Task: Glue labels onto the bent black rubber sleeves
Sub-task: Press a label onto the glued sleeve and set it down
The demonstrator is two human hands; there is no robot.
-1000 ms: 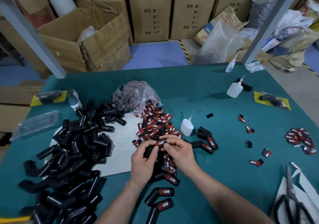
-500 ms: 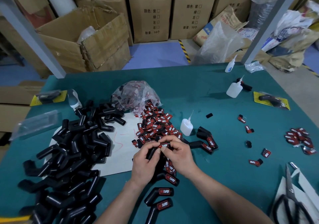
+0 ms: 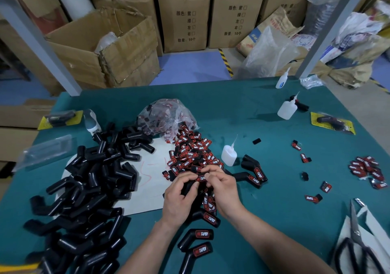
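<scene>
Curled fingers of the left hand grip the sleeve just this side of the label pile, its upper end pointing toward the right hand, whose fingertips pinch the label lengthwise onto that end (the nearer hand for pressing it down).

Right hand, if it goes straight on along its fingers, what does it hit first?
The right hand pinches the label on the sleeve; past that, likely the label pile, depth unclear.
</scene>
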